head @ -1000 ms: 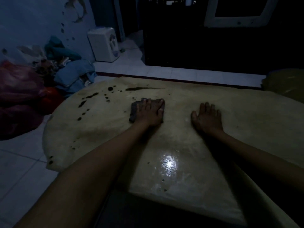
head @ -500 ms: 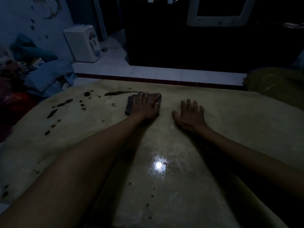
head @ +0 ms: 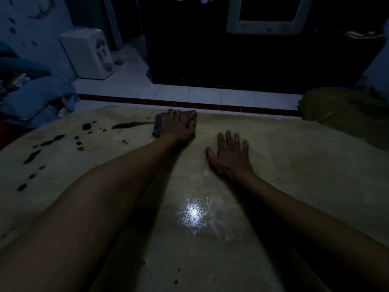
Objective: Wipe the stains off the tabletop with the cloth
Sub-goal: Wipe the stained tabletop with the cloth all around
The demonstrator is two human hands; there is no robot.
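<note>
The room is dim. A pale yellowish tabletop (head: 294, 165) fills the lower view. My left hand (head: 179, 127) presses flat on a dark folded cloth (head: 158, 123) near the table's far edge. A long dark streak (head: 130, 124) runs left from the cloth. Several dark blots and drops (head: 52, 141) lie scattered over the table's left part. A few small specks (head: 176, 277) sit near the front. My right hand (head: 229, 159) rests flat on the table with fingers spread, holding nothing, a short way right of the cloth.
A white box-shaped appliance (head: 88, 53) stands on the tiled floor at back left. Piled blue fabric (head: 35, 100) lies left of the table. Dark furniture (head: 252, 60) stands behind, and an olive bundle (head: 345, 114) sits at the right edge.
My left hand has pushed the cloth away from me to the table's far edge, reaching the right end of the streak. My right hand stays flat. The view has shifted forward.
</note>
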